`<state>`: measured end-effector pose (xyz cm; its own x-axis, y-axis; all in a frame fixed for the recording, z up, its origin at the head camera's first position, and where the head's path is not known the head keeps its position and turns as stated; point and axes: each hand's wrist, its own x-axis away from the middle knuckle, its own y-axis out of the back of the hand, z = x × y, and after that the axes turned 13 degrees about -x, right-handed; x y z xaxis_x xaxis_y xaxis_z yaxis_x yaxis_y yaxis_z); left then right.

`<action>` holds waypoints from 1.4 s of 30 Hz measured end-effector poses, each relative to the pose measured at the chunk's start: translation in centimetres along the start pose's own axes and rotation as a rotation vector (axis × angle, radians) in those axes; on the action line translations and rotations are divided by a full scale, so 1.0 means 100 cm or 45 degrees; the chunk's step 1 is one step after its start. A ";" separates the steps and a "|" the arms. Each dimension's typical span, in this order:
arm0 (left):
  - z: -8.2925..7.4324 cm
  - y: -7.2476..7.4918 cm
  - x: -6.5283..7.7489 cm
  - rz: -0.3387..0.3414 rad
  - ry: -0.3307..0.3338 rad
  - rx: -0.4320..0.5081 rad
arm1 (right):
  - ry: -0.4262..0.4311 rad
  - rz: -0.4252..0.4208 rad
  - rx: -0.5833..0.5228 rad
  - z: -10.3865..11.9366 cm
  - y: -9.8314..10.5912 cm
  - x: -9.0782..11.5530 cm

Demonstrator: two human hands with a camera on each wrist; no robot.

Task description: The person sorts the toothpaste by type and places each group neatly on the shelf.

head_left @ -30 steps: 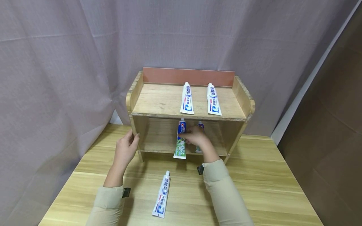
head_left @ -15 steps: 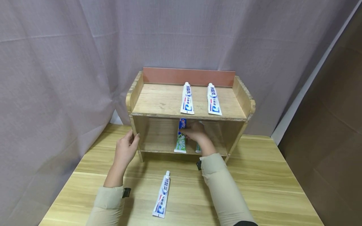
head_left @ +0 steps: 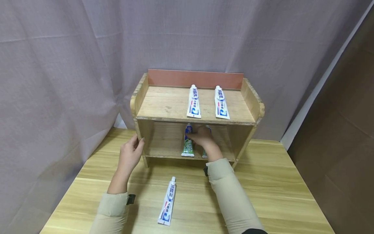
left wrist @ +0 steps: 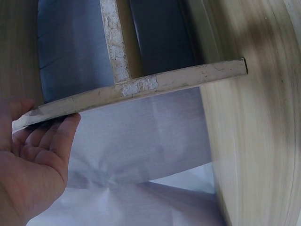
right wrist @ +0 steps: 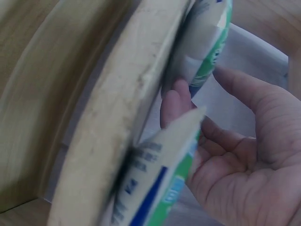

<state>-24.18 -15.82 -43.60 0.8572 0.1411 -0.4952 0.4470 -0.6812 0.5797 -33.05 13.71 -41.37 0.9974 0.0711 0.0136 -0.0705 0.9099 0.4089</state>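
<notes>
My left hand (head_left: 130, 154) grips the front edge of the left side panel (left wrist: 94, 96) of a small wooden shelf (head_left: 163, 104), thumb on one face and fingers on the other. Inside the lower level, my right hand (head_left: 203, 138) holds a blue and green toothpaste tube (head_left: 188, 144) between thumb and fingers. Its flat end lies near the shelf's front edge. A second blue and green toothpaste tube (head_left: 205, 153) lies just right of it, mostly hidden by the hand. In the right wrist view, this second tube (right wrist: 164, 179) sits close to the fingers.
Two white toothpaste tubes (head_left: 194, 102) lie side by side on the top level. Another white toothpaste tube (head_left: 167, 203) lies on the wooden table (head_left: 271, 195) in front of the shelf, between the forearms. A grey curtain (head_left: 187, 35) hangs behind.
My right hand has moved the blue and green toothpaste tube farther into the lower level; its end has drawn back from beyond the front edge. My left hand stays in place.
</notes>
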 end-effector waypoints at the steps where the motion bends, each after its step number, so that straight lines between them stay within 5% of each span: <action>1: 0.000 0.000 0.000 -0.002 -0.002 -0.001 | -0.010 -0.010 0.003 0.001 0.000 0.001; 19: 0.000 0.001 0.000 0.014 0.004 0.000 | 0.021 0.016 0.095 0.003 0.006 0.015; 42: -0.001 0.001 0.000 0.007 0.017 -0.003 | 0.207 -0.001 0.154 0.008 0.008 0.054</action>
<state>-24.08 -15.76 -43.49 0.8630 0.1473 -0.4833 0.4430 -0.6805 0.5836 -27.74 14.52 -40.24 0.9808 0.1449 -0.1304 -0.0577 0.8548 0.5158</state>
